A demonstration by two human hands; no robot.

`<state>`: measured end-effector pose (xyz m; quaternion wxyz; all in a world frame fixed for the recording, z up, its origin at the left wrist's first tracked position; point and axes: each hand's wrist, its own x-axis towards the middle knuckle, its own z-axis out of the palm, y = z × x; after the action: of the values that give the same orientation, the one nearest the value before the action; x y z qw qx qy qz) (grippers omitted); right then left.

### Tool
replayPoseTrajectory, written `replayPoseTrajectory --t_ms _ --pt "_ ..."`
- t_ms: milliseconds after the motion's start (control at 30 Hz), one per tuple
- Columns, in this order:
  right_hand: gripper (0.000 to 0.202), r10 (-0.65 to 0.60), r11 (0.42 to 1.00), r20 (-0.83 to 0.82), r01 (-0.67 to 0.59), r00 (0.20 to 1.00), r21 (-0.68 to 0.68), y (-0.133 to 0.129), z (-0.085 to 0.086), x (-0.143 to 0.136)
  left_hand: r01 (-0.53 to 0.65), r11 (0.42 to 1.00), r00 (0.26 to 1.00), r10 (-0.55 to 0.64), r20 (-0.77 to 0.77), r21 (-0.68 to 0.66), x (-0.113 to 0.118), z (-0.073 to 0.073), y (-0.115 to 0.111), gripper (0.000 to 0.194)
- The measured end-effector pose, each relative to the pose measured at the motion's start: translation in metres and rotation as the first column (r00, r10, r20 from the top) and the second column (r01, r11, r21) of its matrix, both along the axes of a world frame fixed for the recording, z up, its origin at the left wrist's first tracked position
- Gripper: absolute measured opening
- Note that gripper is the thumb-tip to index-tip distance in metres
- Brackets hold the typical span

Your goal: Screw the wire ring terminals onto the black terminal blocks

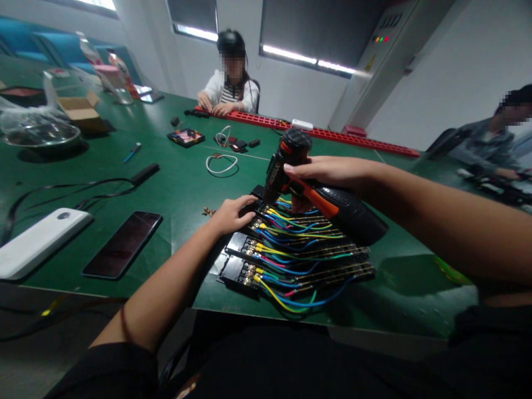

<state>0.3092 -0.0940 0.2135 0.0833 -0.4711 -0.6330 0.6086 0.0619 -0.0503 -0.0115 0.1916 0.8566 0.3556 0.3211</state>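
My right hand (310, 174) is wrapped round the grip of a black and orange cordless drill (353, 216). Its nose points down at the far end of a row of black terminal blocks (239, 244); whether the tip touches a screw is hidden. My left hand (233, 215) grips a terminal block near that nose, with thumb and forefinger on it. Yellow, blue, green and red wires (286, 252) run rightward from the blocks' brass screws, over long dark strips (361, 260). A small heap of brass screws (208, 211) lies just beyond my left hand.
A phone (122, 244) and a white power bank (44, 241) lie on the green table (183, 183) at left. A metal bowl (41, 136) and cardboard box (83, 113) stand farther back. Across the table, a person sits behind a red slotted rail (332, 133); another sits at right.
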Motion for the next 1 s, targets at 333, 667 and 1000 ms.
replayPoseTrajectory --t_ms 333,667,1000 --pt "0.028 -0.121 0.992 -0.074 0.120 0.990 -0.027 -0.011 -0.002 -0.003 0.053 0.996 0.998 -0.052 -0.021 0.072 0.001 -0.001 0.001 0.034" --pt "0.035 -0.119 0.992 -0.061 0.120 0.991 0.024 -0.008 0.014 0.016 0.069 0.992 0.996 -0.063 -0.058 0.109 0.001 -0.004 0.005 0.031" --pt "0.032 -0.148 0.988 -0.033 0.149 0.988 0.032 0.004 0.008 0.023 0.121 0.986 0.984 -0.103 -0.148 0.115 0.002 -0.003 0.008 0.038"
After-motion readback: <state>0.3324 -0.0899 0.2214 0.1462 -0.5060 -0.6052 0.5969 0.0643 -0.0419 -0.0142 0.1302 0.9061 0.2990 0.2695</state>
